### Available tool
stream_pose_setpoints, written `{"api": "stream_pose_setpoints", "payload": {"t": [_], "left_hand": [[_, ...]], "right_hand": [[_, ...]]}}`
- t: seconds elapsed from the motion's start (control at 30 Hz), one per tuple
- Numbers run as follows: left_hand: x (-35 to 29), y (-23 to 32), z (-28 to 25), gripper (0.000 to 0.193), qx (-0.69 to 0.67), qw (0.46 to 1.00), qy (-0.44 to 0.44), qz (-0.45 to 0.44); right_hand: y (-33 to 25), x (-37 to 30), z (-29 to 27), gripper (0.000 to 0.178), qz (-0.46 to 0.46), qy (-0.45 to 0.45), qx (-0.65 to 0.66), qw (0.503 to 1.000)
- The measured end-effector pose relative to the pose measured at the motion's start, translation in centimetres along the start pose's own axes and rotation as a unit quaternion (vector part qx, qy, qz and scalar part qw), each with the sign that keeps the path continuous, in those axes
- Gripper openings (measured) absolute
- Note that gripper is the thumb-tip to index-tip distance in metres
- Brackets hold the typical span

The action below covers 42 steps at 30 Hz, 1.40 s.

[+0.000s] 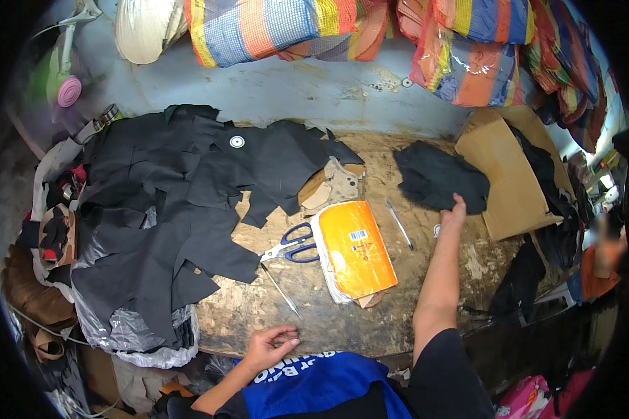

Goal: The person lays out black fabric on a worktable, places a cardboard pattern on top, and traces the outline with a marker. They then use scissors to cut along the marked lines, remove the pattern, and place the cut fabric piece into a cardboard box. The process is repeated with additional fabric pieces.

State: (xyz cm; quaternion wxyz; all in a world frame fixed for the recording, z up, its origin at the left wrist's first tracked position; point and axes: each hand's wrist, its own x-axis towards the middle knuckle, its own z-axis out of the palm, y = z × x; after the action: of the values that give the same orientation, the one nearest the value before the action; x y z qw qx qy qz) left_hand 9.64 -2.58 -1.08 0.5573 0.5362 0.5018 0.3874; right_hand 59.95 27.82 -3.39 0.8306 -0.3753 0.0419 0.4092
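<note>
My right hand (454,211) reaches across the worktable to the near edge of a black fabric piece (440,177), its fingers closed on that edge. The piece lies beside an open cardboard box (507,174). At the table's front edge, my left hand (272,347) rests with loosely bent fingers apart and nothing in them. Between the hands are an orange-covered notebook (357,249), blue-handled scissors (291,247) partly beneath it, a pen (400,223) and a silver pen-like stick (280,291).
Black fabric cut pieces (168,181) cover the left of the wooden table (258,321), some over plastic sheeting. Card pattern pieces (335,183) lie behind the notebook. Striped woven bags (272,28) hang over the far edge. A pink-centred fan (68,91) stands at far left.
</note>
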Motion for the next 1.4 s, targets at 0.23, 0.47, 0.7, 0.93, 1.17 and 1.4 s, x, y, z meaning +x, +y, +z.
{"api": "stream_pose_setpoints", "payload": {"t": [0.23, 0.47, 0.7, 0.93, 1.17, 1.4], "left_hand": [[-0.1, 0.8, -0.1, 0.027, 0.040, 0.999, 0.012, -0.029], [0.0, 0.9, -0.2, 0.018, -0.005, 0.995, 0.039, -0.090], [0.0, 0.7, -0.5, 0.019, -0.014, 0.995, 0.028, -0.094], [0.0, 0.7, -0.3, 0.017, 0.002, 0.997, 0.037, -0.072], [0.0, 0.7, -0.1, 0.020, -0.049, 0.996, 0.032, -0.060], [0.1, 0.5, -0.3, 0.019, -0.042, 0.997, 0.021, -0.056]], "right_hand": [[-4.4, 4.7, 3.8, 0.039, -0.111, 0.070, 0.053, 0.990], [-5.7, 6.1, 4.6, 0.049, -0.139, 0.201, -0.050, 0.968], [-5.8, 7.7, 4.7, 0.052, -0.116, 0.213, -0.086, 0.966], [-5.5, 4.7, 4.8, 0.048, -0.064, -0.194, 0.082, 0.975], [-3.3, -8.0, 1.5, 0.101, -0.327, 0.250, -0.535, 0.737], [3.5, -16.7, 5.5, 0.104, -0.193, 0.091, -0.786, 0.581]]}}
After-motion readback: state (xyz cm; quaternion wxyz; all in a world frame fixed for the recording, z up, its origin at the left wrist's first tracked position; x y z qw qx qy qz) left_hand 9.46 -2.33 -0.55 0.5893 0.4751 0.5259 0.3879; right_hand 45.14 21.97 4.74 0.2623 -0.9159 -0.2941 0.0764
